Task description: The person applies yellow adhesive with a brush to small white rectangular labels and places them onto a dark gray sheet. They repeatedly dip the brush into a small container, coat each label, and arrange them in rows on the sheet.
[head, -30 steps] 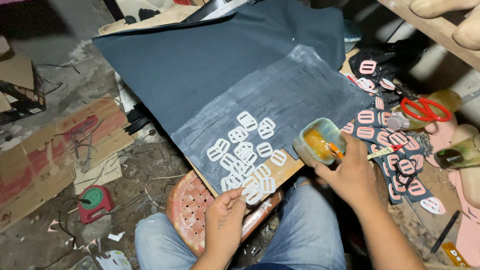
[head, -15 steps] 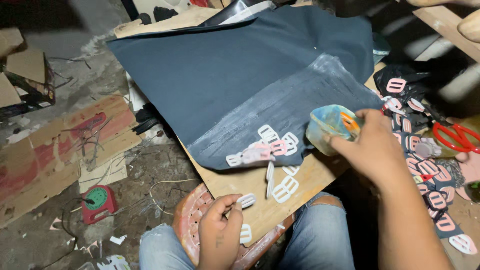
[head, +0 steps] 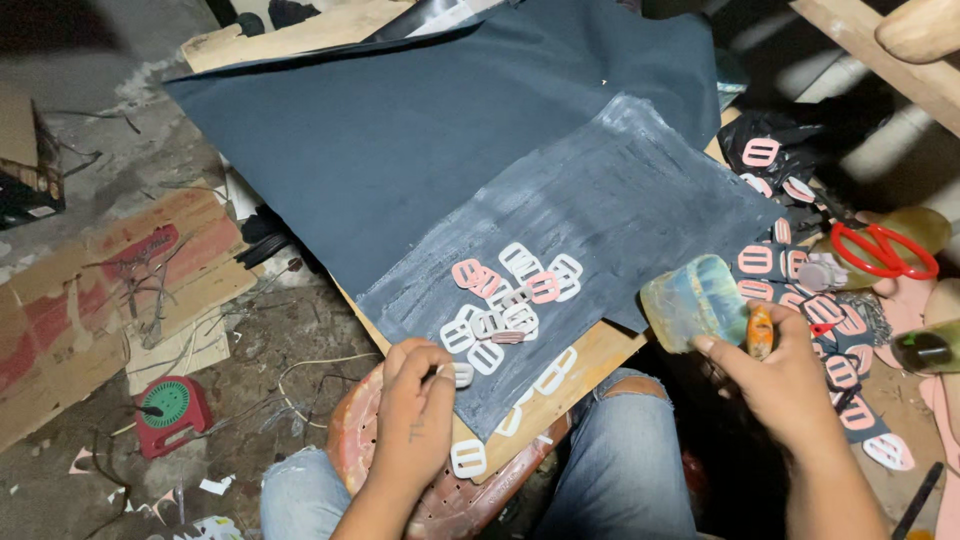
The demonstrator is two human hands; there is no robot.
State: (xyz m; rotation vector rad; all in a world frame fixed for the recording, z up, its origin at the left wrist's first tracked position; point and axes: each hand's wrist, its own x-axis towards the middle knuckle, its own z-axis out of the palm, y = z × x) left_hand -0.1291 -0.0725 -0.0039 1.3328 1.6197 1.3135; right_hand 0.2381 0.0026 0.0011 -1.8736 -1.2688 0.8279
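Note:
A dark blue sheet (head: 430,130) lies over a wooden board (head: 590,362), its near part coated with a greyish glue film. Several white and pink slotted pieces (head: 505,300) sit on the coated area. My left hand (head: 415,415) rests at the sheet's near corner, fingers pinching a white piece (head: 462,375). My right hand (head: 775,375) holds a glue-smeared plastic cup (head: 690,300) together with an orange-handled brush (head: 760,330), just off the sheet's right edge.
More pink pieces on dark backing (head: 800,270) lie at the right, with red scissors (head: 885,250) and a dark bottle (head: 925,350). A red perforated stool (head: 440,500) is between my knees. Cardboard (head: 120,280) and a red and green tape measure (head: 165,405) lie on the floor at left.
My right hand has carried the cup from over the sheet's edge out to the right. The left hand has moved up to the sheet's near corner. Some pieces now lie closer together.

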